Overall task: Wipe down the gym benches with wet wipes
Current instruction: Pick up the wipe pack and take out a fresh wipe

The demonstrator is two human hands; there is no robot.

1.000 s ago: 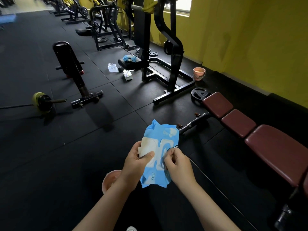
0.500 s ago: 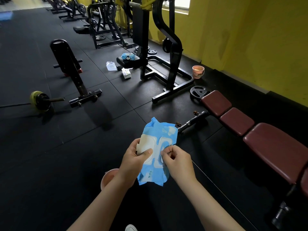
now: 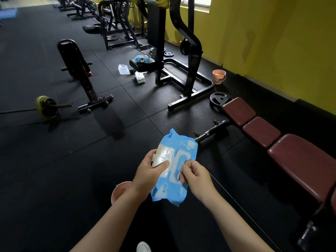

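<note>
Wet-wipe pack (image 3: 174, 171) gripped in left hand (image 3: 149, 171); right hand (image 3: 195, 176) pinching, seemingly, a wipe at opening; maroon bench (image 3: 283, 146) not yet wiped.

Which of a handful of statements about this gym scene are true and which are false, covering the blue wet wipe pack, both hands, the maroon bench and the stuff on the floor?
1. The left hand holds the blue plastic wet wipe pack with its thumb on the flipped-open white lid. True.
2. The right hand hangs idle at the person's side. False: its fingers pinch at the pack's opening.
3. The maroon padded bench stands to the person's right, along the yellow wall. True.
4. A wipe already lies spread on the bench pads. False: no wipe shows on them.
5. A small pink bucket sits on the black floor by the wall. True.
6. The black weight plate hangs on a rack. False: it rests at the bench's far end, by the floor.
</note>
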